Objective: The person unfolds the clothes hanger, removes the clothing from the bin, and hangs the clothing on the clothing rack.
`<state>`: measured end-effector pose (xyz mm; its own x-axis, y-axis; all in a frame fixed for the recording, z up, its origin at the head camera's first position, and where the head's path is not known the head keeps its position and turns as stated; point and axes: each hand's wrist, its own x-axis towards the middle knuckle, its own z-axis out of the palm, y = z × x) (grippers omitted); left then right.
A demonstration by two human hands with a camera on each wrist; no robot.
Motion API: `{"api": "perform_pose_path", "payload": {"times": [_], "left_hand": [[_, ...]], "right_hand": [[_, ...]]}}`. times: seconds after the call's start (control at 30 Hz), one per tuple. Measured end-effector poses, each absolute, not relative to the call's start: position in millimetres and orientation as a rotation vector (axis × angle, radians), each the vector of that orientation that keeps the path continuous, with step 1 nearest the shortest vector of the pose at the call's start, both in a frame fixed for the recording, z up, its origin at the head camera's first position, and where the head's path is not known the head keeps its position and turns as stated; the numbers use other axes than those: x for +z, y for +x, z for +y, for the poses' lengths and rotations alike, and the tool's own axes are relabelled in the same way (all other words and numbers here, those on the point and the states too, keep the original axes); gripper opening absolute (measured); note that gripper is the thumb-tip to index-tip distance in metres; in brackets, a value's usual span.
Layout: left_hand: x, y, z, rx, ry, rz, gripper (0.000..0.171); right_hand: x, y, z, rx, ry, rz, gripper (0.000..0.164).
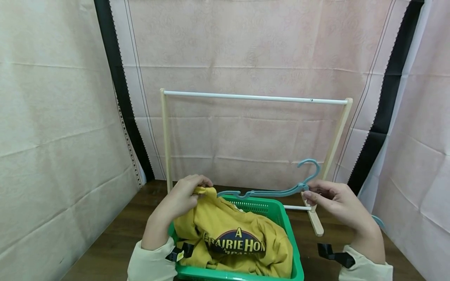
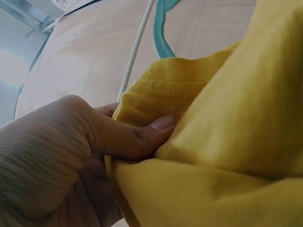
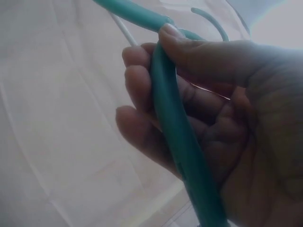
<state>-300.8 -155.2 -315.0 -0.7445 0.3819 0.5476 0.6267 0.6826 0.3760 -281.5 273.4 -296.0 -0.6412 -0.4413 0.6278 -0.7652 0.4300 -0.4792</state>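
Observation:
A yellow T-shirt [image 1: 253, 230] with dark printed lettering lies bunched in a green plastic basket [image 1: 297, 253]. My left hand [image 1: 186, 199] pinches a stitched edge of the shirt between thumb and fingers, lifting it above the basket's far left side. In the left wrist view, that thumb presses on the yellow cloth [image 2: 227, 127]. My right hand [image 1: 332, 199] grips a blue clothes hanger [image 1: 270, 193] just below its hook, with fingers curled round the bar [image 3: 173, 109]. The hanger's left arm reaches over the basket to behind the raised cloth; its tip is hidden there.
Behind the basket stands a small clothes rack with a white top rail [image 1: 253, 97], cream posts [image 1: 166, 140] and a foot [image 1: 316, 224] on the right. The brown wooden table [image 1: 112, 246] is enclosed by pale fabric walls [image 1: 63, 128].

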Motion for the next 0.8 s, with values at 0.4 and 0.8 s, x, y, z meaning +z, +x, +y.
{"api": "perform_pose_path", "payload": {"times": [0.4, 0.8], "left_hand": [[-316, -297, -147, -0.634, -0.778, -2.502, 0.038], [-311, -290, -150, -0.795, -0.873, -2.527, 0.035]], "right_hand": [[-296, -284, 259, 1.023, 1.082, -2.193, 0.022], [-294, -286, 254, 0.97, 1.075, -2.123, 0.023]]}}
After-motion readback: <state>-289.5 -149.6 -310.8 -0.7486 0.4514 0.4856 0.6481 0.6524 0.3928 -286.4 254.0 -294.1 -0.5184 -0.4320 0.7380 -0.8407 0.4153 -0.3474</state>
